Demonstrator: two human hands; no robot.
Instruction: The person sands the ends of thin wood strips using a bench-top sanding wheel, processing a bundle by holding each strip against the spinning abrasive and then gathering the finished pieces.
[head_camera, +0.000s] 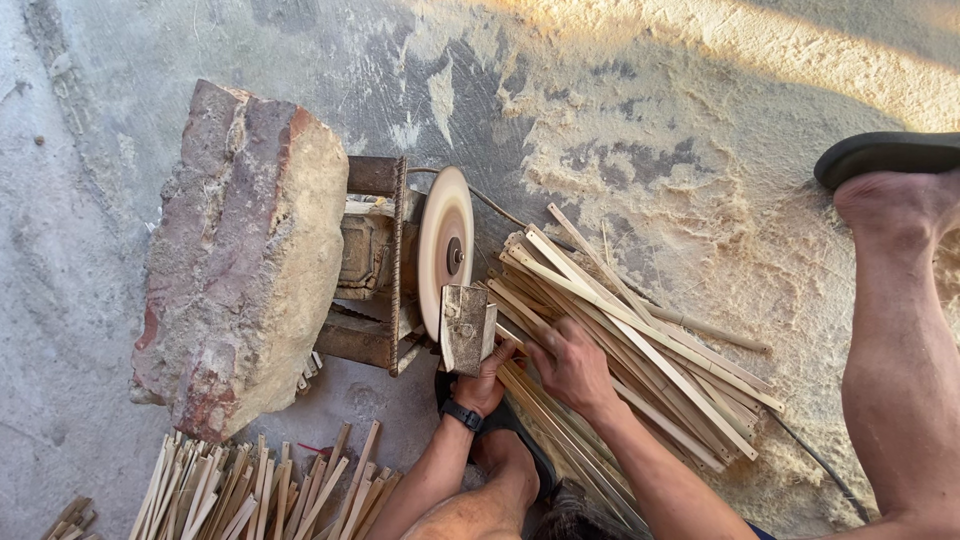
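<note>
My left hand (488, 378), with a black watch on the wrist, curls its fingers round the lower corner of a small wooden block (464, 325). The block stands just in front of a round sanding disc (445, 245) on a rusty motor frame (375, 270). My right hand (572, 368) lies just to the right of it, on a loose heap of long split bamboo sticks (640, 335), with its fingers closed over one or two of them. Both forearms come in from the bottom edge.
A big slab of brick and mortar (240, 260) sits beside the motor frame. Several shorter cut sticks (260, 490) lie at the bottom left. My right leg and foot in a black sandal (885, 155) stretch along the right side. Sawdust covers the concrete floor, and a thin cable (815, 455) runs under the sticks.
</note>
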